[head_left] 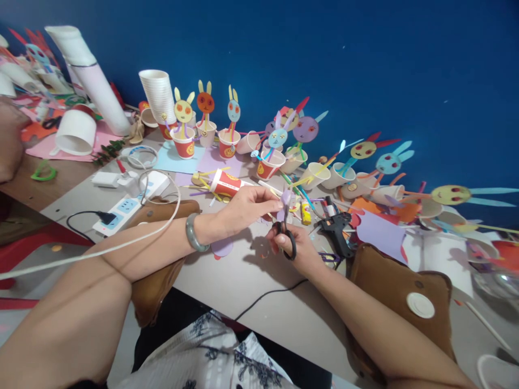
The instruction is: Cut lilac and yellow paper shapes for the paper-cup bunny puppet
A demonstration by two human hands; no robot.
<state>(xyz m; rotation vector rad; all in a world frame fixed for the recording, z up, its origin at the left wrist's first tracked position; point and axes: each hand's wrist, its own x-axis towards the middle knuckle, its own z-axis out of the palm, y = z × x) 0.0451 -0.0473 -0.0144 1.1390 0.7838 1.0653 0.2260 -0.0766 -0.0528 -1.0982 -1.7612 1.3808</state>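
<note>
My right hand (298,246) grips black-handled scissors (290,243), their blades pointing up and away from me. Between the thumb and fingers of my left hand (247,210) is a small piece of purple paper (286,196), right at the scissor blades. Whether the blades are cutting into it I cannot tell. A purple paper disc (223,247) lies on the table under my left wrist. Beyond my hands a red and white paper cup (227,182) rests on its side, and a yellow glue bottle (305,213) is close to the scissors.
Paper cups with rabbit faces, such as a yellow one (184,111), line the blue wall. A black glue gun (337,232) lies right of my hands. A power strip (121,213) with a white cable is at left, a brown pouch (401,292) at right. Another person's arm shows far left.
</note>
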